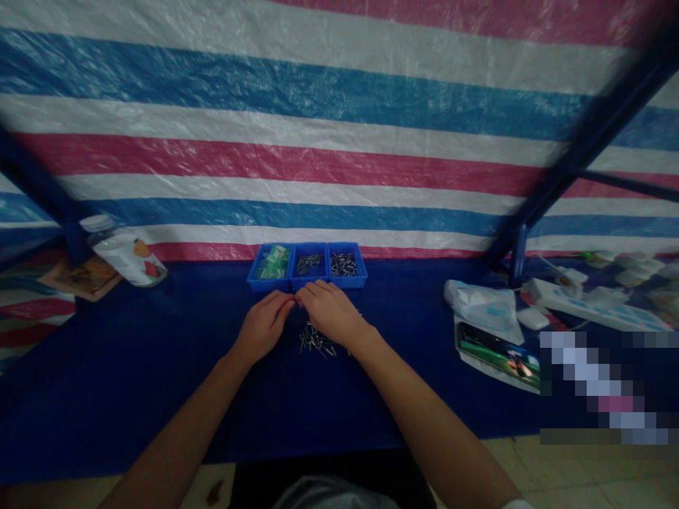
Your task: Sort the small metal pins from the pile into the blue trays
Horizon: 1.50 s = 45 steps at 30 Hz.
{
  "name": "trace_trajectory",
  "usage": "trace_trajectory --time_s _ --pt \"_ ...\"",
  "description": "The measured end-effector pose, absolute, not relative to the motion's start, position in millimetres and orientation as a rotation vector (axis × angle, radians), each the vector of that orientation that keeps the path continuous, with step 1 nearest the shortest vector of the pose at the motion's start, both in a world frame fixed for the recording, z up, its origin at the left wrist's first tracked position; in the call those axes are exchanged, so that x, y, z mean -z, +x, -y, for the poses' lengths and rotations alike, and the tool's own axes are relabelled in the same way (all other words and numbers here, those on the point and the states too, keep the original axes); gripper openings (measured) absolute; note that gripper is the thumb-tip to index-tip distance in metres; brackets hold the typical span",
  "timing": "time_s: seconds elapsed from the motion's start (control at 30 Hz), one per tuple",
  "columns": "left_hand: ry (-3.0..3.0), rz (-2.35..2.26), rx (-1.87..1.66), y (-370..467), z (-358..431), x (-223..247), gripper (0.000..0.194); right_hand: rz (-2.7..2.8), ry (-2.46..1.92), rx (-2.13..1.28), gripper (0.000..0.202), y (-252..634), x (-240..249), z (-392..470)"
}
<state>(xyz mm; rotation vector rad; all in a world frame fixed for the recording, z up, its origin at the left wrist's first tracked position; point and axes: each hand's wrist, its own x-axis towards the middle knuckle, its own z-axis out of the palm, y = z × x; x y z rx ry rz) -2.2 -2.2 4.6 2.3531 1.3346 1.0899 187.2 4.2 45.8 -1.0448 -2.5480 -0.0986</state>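
Note:
My left hand [265, 325] and my right hand [332, 309] meet fingertip to fingertip just in front of the blue bins. Both are closed in a pinch, and whatever sits between the fingers is too small to make out. Below my right hand lies a loose pile of small thin metal pieces [317, 341], partly covered by that hand. Behind the hands stand three blue bins side by side. Green and clear small pieces [274, 263] fill the left bin [265, 285]; thin metal pieces lie in the middle bin [310, 249] and the right bin [354, 282].
On the left, a plastic bottle [130, 256] leans beside a brown flat packet [85, 277]. To the right lie a phone [496, 351] with its screen lit, a plastic packet [485, 307], a white case [532, 319] and a power strip [599, 307]. Striped sheeting [339, 155] hangs behind the table [159, 396].

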Motion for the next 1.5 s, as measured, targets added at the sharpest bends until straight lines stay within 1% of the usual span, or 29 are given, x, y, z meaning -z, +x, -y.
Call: trace_trajectory --time_s 0.13,0.3,0.47,0.53,0.7,0.77,0.9,1.0,1.1,1.23,1.37,1.47,1.5 --pt "2.345 -1.32 -1.08 -0.8 4.0 -7.1 0.032 2.443 -0.887 -0.166 0.024 190.9 -42.9 -7.1" --pt "2.377 -1.258 -0.954 1.6 2.6 -2.9 0.032 2.046 -0.917 -0.52 0.019 193.9 -24.2 -9.2" --pt "2.373 -1.247 -0.983 2.6 4.8 -5.6 0.032 1.791 -0.917 -0.857 0.017 194.9 -19.1 -7.0" --pt "2.368 -1.25 -0.996 3.0 6.6 -7.9 0.034 1.754 -0.878 -0.935 0.015 195.7 -19.7 -6.6" --pt "2.349 -1.236 -0.981 3.0 9.4 -9.7 0.038 1.678 -0.861 -0.99 0.011 197.8 -23.6 -10.5" --pt "2.333 -1.232 -0.997 2.4 9.6 -9.5 0.038 1.525 -0.853 -1.065 0.016 200.8 -27.2 -13.9" --pt "2.308 -1.252 -1.015 1.2 9.0 -9.1 0.038 1.077 -0.862 -1.255 0.033 213.9 -35.3 -20.9" --pt "2.302 -1.265 -1.003 1.3 8.6 -9.6 0.037 0.791 -0.925 -1.371 0.038 225.6 -39.6 -25.3" --pt "2.308 -1.269 -1.003 1.6 8.8 -10.4 0.037 0.653 -0.968 -1.435 0.035 233.4 -42.2 -28.2" --pt "2.303 -1.289 -0.997 0.9 8.4 -10.1 0.038 0.616 -1.018 -1.436 0.035 236.4 -42.1 -29.5" --pt "2.317 -1.308 -0.969 -0.4 7.0 -8.5 0.037 0.702 -1.079 -1.351 0.035 236.8 -37.4 -30.0" --pt "2.324 -1.317 -0.957 -0.2 6.2 -8.1 0.037 0.855 -1.145 -1.249 0.04 238.3 -32.0 -31.7" --pt "2.326 -1.321 -0.949 0.1 6.1 -8.2 0.037 0.927 -1.183 -1.191 0.039 238.7 -30.0 -32.3"
